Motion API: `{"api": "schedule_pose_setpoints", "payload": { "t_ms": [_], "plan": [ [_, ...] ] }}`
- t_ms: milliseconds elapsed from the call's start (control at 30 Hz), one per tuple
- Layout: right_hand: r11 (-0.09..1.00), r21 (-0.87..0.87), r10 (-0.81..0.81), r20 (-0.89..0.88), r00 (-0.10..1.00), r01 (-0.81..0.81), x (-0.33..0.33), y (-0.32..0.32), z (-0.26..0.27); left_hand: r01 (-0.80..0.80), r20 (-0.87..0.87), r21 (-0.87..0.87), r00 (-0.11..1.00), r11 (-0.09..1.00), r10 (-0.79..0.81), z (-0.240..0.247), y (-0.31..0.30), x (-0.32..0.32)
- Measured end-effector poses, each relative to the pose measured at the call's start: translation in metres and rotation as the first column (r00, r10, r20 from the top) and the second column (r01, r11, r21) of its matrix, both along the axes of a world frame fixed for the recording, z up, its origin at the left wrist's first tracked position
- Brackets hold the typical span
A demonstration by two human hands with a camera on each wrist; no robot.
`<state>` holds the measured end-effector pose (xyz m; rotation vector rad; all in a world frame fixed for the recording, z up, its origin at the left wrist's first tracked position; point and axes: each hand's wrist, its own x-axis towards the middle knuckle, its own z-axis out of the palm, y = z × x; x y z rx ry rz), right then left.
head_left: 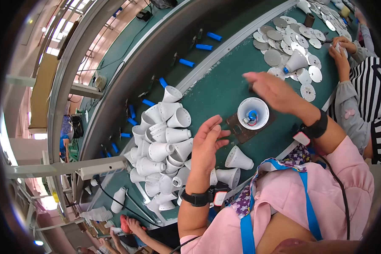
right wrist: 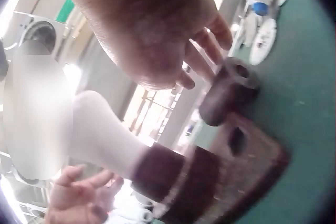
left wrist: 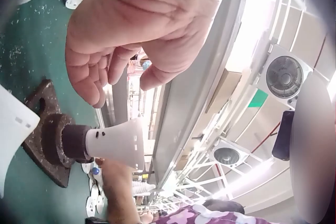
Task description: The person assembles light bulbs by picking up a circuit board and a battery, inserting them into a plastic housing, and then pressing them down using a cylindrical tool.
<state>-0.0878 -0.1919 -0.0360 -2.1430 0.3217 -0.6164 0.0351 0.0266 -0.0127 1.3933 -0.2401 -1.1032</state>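
Observation:
A white lamp housing (head_left: 242, 111) stands wide end up on a dark metal fixture (head_left: 246, 134), with a blue part (head_left: 252, 115) and thin wires inside it. My left hand (head_left: 207, 144) is held in the air to the left of the housing, fingers loosely bent and nothing in them. Beyond the housing, my right hand (head_left: 273, 91) hovers with its fingers extended. In the right wrist view, the fingertips of that hand (right wrist: 152, 35) overlap a dark hollow cylinder (right wrist: 228, 95) beside the fixture's flat base (right wrist: 252, 155).
White housings (head_left: 158, 150) lie heaped at the left, and two more, including one (head_left: 238, 158), lie near me. Round grey-white discs (head_left: 273, 58) are piled at the right by another person's hands (head_left: 340, 53). Blue parts (head_left: 204, 47) line the dark belt behind.

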Motion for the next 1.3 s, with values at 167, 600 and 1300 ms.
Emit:
{"api": "schedule_pose_setpoints", "payload": {
  "t_ms": [167,600,1300],
  "plan": [
    [0.923,-0.298,0.229,-0.078,0.970,-0.242,-0.002,0.032,0.032,0.019,0.005,-0.004,1.000,1.000,-0.019,0.001,-0.002,-0.001],
    [0.984,0.122,-0.141,0.106,0.984,0.128,0.035,-0.050,0.042,0.006,-0.003,0.013,1.000,1.000,-0.006,-0.006,0.005,0.000],
    [0.935,-0.137,-0.350,-0.205,0.914,0.328,0.048,-0.127,-0.033,0.014,0.029,-0.009,0.999,1.000,-0.014,-0.001,0.016,-0.005]
  ]
}}
